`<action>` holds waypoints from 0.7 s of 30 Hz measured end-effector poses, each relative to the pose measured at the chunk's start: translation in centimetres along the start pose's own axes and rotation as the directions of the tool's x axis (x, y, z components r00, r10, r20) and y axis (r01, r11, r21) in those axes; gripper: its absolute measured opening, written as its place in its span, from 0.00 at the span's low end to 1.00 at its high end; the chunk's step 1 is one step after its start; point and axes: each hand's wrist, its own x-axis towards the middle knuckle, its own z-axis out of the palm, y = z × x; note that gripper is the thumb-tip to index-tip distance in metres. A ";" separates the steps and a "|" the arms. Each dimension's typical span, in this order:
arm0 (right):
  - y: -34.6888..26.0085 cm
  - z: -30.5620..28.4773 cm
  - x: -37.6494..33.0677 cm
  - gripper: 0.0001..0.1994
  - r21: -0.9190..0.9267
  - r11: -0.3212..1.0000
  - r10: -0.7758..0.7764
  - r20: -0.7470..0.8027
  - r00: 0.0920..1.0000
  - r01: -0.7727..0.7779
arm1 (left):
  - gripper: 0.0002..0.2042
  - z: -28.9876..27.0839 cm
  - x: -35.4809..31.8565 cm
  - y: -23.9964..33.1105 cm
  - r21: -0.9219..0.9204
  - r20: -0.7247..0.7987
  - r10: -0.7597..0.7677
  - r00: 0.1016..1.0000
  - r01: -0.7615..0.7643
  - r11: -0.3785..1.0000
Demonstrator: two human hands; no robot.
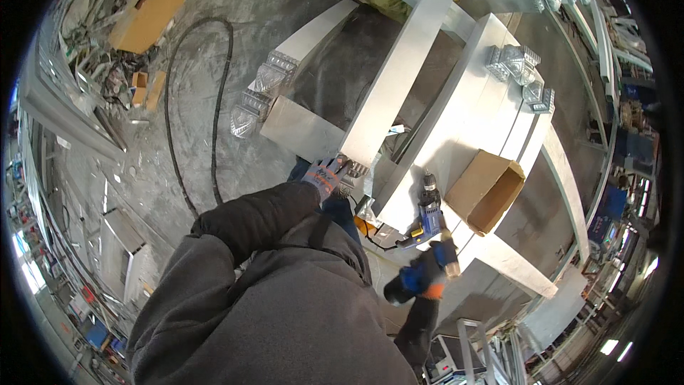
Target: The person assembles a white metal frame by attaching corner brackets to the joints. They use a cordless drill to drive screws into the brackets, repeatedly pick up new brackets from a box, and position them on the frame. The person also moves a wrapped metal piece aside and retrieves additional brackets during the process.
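The left hand [325,175], in a grey and orange glove, is closed around the near end of a long silver metal bar [402,64] that lies across a big metal frame [491,110]. The right hand [427,274] is wrapped tight around a blue power drill [429,210], and the drill points up at the frame. An open cardboard box [486,191] sits just beside the drill. If the bar slides, the drill could slip off and hit the left hand.
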 end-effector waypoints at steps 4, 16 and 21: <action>-1.9 10.8 3.2 0.09 -0.288 0.957 0.098 0.197 0.975 -0.038 | 0.31 -0.2 0.3 -0.7 0.008 -0.005 0.083 0.997 -0.083 0.997; -2.7 21.8 5.2 0.22 -0.238 0.969 0.044 0.453 0.890 0.073 | 0.27 3.9 1.7 -2.3 -0.051 -0.197 0.184 0.963 -0.197 0.979; -3.3 22.8 5.1 0.16 -0.308 0.941 0.025 0.472 0.882 0.138 | 0.27 3.4 1.8 -2.5 -0.013 -0.176 0.202 0.963 -0.208 0.978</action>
